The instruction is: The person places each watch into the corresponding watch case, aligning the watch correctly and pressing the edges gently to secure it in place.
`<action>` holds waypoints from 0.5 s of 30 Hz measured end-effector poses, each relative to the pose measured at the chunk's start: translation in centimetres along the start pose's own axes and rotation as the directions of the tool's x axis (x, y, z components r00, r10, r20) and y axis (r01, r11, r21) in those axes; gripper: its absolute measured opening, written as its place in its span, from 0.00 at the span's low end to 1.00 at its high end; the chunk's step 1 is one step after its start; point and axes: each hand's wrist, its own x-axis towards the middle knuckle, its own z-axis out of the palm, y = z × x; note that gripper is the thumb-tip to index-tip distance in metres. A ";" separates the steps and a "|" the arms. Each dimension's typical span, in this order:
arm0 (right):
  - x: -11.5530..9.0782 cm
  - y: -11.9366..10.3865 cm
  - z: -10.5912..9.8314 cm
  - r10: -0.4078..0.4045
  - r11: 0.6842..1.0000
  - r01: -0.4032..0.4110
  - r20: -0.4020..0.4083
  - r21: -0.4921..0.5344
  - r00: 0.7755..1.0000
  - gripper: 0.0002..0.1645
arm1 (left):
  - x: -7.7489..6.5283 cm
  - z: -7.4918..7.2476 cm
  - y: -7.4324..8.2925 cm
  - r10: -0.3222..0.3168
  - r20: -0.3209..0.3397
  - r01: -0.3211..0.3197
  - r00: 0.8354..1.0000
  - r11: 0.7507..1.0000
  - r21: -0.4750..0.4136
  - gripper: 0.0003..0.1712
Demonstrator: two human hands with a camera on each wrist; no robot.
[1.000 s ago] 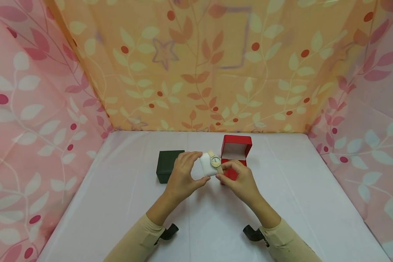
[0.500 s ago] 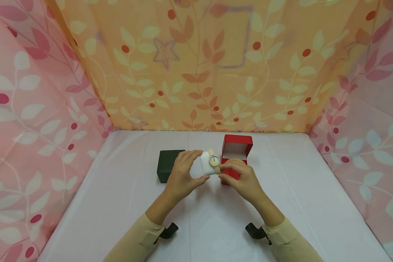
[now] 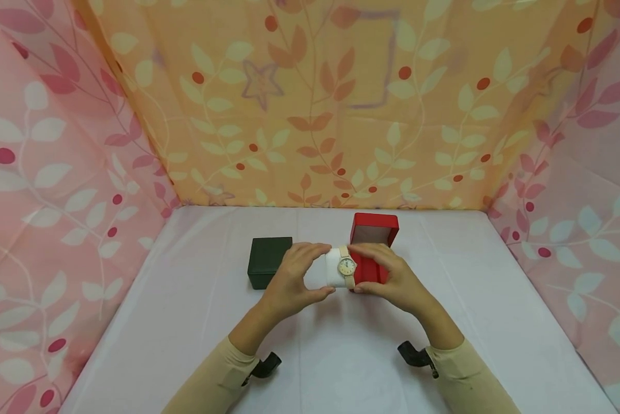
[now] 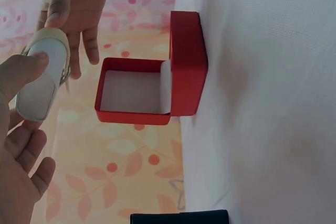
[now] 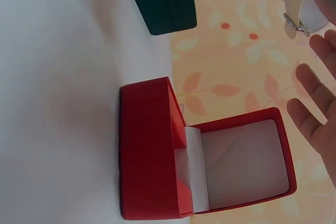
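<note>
A wristwatch (image 3: 347,266) with a cream strap and round face is wrapped around a white watch cushion (image 3: 333,267), held above the table. My left hand (image 3: 291,282) grips the cushion's left part between thumb and fingers. On the other side, the thumb and index finger of my right hand (image 3: 397,276) hold the watch by its strap, above and below. The strap's buckle (image 5: 294,23) shows in the right wrist view. Just behind my right hand, a red watch box (image 4: 189,61) stands with its lid raised; its pale lid lining is visible in the left wrist view.
A closed dark green box (image 3: 267,261) stands behind my left hand, partly covered by it. White cloth covers the table (image 3: 470,299). Patterned fabric walls (image 3: 310,144) rise at the back and both sides.
My right hand has moved from the strap's lower end to span the watch from top to bottom. Watch and cushion have shifted slightly right and straightened. Both boxes stay put.
</note>
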 end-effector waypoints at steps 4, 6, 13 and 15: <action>0.0 0.1 -0.2 -0.011 1.000 0.011 0.030 0.009 0.999 0.46 | 0.0 0.1 0.1 0.009 0.010 -0.009 1.000 1.000 -0.008 0.48; 0.0 0.2 -0.2 -0.021 1.000 0.021 0.035 0.017 0.999 0.46 | 0.0 0.1 0.1 0.007 0.009 -0.007 1.000 1.000 -0.014 0.48; 0.0 0.2 0.1 -0.052 0.999 0.052 0.009 0.014 0.999 0.47 | 0.0 0.0 0.3 0.009 0.003 -0.008 1.000 0.999 -0.050 0.49; 0.0 0.2 0.2 -0.058 0.998 0.058 0.001 0.015 0.998 0.48 | -0.1 0.1 0.2 0.012 0.000 -0.012 1.000 0.998 -0.060 0.49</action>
